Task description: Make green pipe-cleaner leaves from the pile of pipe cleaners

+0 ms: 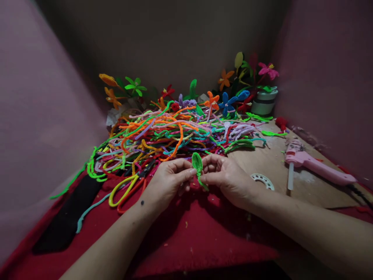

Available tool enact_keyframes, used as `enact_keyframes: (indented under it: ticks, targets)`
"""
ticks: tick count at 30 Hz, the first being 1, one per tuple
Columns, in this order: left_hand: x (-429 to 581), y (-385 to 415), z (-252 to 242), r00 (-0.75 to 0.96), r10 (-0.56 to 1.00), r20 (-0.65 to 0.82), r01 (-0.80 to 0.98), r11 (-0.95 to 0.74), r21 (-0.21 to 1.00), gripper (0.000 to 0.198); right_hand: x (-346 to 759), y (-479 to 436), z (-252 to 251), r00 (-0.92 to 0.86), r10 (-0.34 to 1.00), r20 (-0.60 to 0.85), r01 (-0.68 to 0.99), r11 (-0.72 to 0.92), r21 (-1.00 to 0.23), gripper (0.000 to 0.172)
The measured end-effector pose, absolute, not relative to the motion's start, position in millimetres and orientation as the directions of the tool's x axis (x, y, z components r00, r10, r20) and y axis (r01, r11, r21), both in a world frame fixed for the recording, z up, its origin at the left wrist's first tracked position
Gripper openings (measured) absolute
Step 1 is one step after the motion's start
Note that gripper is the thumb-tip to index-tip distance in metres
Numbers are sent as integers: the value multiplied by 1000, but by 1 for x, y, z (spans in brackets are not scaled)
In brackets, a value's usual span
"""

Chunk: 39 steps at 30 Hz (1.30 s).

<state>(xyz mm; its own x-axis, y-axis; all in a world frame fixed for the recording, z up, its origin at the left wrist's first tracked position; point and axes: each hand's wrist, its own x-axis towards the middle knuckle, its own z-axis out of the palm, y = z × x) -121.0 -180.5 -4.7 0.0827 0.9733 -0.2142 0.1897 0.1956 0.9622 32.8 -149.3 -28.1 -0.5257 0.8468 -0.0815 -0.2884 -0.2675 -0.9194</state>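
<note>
Between my two hands stands a green pipe-cleaner leaf (pixel 197 161), an oval loop at the top with a short twisted tail below. My left hand (pixel 171 177) pinches it at the base from the left. From the right, the fingers of my right hand (pixel 221 175) close on the lower part, near the twist. The tail end pokes out below the fingers. Close behind my hands lies a big heap of loose coloured pipe cleaners (pixel 163 132). Scissors with yellow and orange handles (pixel 125 188) lie beside my left wrist.
A pink glue gun (pixel 320 165) with a glue stick and a white notched ring (pixel 262 181) lie on a wooden board (pixel 244 161) at the right. A black strip (pixel 70 214) lies left on the red cloth (pixel 227 245). Pipe-cleaner flowers (pixel 227 103) and a pale pot (pixel 264 102) stand behind.
</note>
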Motion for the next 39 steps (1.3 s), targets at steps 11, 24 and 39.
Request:
enact_keyframes:
  ticks: [11, 24, 39]
  targets:
    - [-117, -180, -3, 82, 982, -168, 133, 156, 979, 13, 35, -150, -25, -517, 848, -113, -130, -209, -969, 18]
    - [-104, -186, -21, -39, 998, -40, -19, 39, 999, 10, 31, -159, -22, -514, 808, -287, 3, -333, -943, 20]
    - [-114, -180, -14, -35, 988, -151, -23, 150, 988, 17, 32, -156, -25, -592, 740, -319, 150, -288, -946, 11]
